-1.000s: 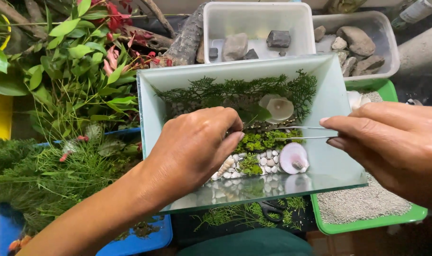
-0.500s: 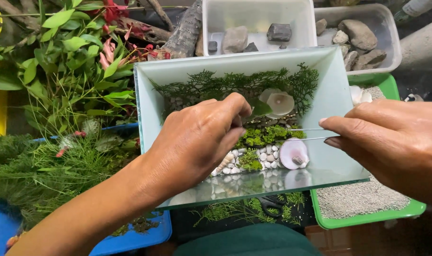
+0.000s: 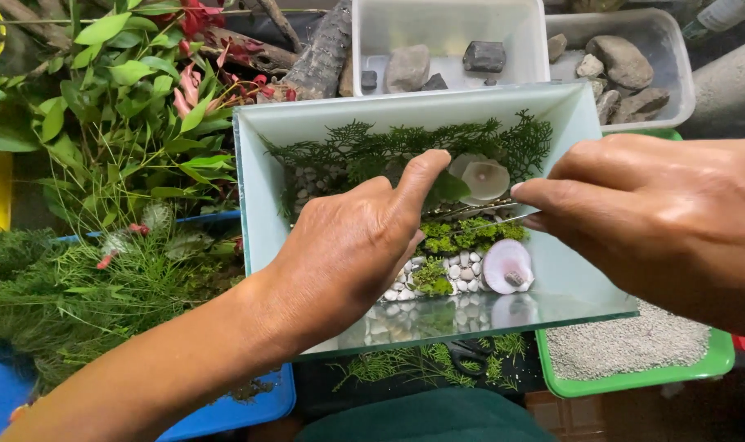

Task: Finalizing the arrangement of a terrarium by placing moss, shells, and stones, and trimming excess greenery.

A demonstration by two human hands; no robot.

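A glass tank (image 3: 258,188) is tilted toward me. Inside are fern sprigs (image 3: 348,151) along the back, green moss (image 3: 470,233), white pebbles (image 3: 462,274), a pale round shell (image 3: 484,178) and a pink shell (image 3: 507,266). My left hand (image 3: 348,254) reaches into the tank, its index fingertip resting on a dark green leaf (image 3: 452,190) by the ferns. Its underside is hidden. My right hand (image 3: 667,213) pinches thin metal tweezers (image 3: 479,214), whose tips point left into the moss just under my left index finger.
Behind the tank stand a clear tub (image 3: 438,33) with a few stones and a second tub (image 3: 626,57) of rocks. At the right is a green tray (image 3: 634,352) of grey grit. Leafy branches with red flowers (image 3: 127,98) and feathery greens (image 3: 102,286) on a blue tray fill the left.
My left index finger has stretched further toward the ferns at the back. The tweezers stay in the moss, and my right hand has barely shifted.
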